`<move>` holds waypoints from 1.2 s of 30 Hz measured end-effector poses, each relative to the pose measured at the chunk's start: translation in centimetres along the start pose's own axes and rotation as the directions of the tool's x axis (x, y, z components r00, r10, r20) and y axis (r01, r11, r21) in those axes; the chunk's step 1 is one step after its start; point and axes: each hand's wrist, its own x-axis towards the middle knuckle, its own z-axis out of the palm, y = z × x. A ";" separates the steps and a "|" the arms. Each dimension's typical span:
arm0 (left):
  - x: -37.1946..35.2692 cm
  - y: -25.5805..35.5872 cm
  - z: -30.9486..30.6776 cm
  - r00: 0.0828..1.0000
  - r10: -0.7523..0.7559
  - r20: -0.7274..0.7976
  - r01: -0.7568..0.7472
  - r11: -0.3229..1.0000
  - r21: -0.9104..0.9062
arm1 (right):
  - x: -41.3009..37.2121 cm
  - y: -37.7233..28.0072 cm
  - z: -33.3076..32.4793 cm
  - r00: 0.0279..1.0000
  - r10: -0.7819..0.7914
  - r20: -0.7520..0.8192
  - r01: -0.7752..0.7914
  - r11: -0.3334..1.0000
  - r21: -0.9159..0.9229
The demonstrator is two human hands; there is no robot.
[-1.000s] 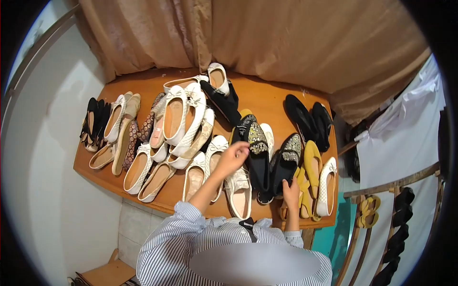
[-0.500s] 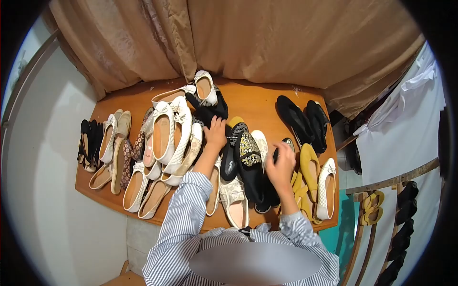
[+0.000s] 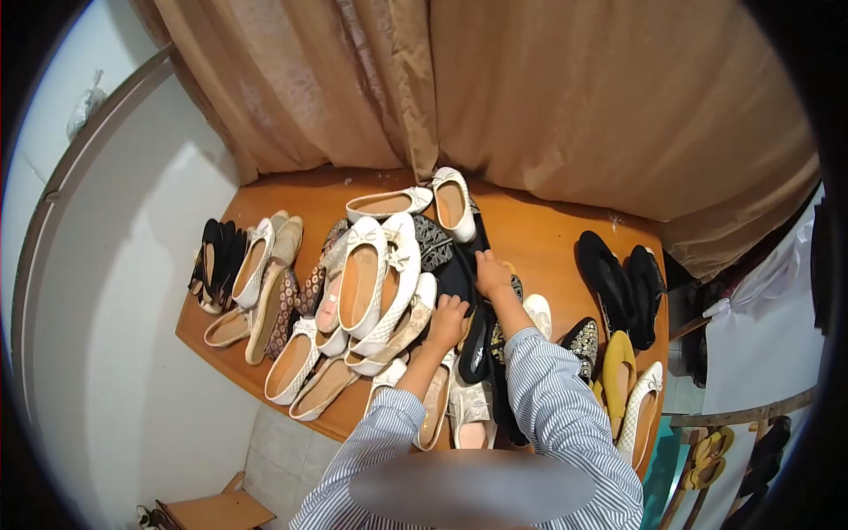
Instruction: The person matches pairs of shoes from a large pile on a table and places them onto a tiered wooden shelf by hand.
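Note:
A black shoe with a grey-patterned toe [image 3: 435,245] lies near the middle of the wooden table [image 3: 535,256], its dark body between my hands. My left hand [image 3: 448,323] is closed at its near edge, fingertips partly hidden against the black fabric. On the shoe's right side, my right hand [image 3: 492,274] grips with fingers bent. Left of it, white quilted ballet flats with bows [image 3: 362,281] are piled on other shoes. Behind it stands another white flat [image 3: 450,205], toe up. Below my hands are a black shoe [image 3: 474,346] and a pale shoe [image 3: 472,408].
Black shoes [image 3: 606,276], yellow flats [image 3: 619,375] and a white flat [image 3: 642,415] sit at the right. Black sandals [image 3: 218,265] and beige shoes [image 3: 284,238] are at the left. A brown curtain [image 3: 565,97] hangs behind; a rack holds yellow shoes [image 3: 707,459].
My right hand has moved left from the yellow and gold-studded shoes to the black patterned shoe beside my left hand. The view has shifted, so the table appears farther right and lower.

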 end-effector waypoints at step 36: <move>0.7 3.8 -1.8 0.954 -0.107 -0.281 -0.009 0.923 -0.384 | -5.5 6.1 -15.9 0.857 0.512 -0.061 -0.124 0.320 0.939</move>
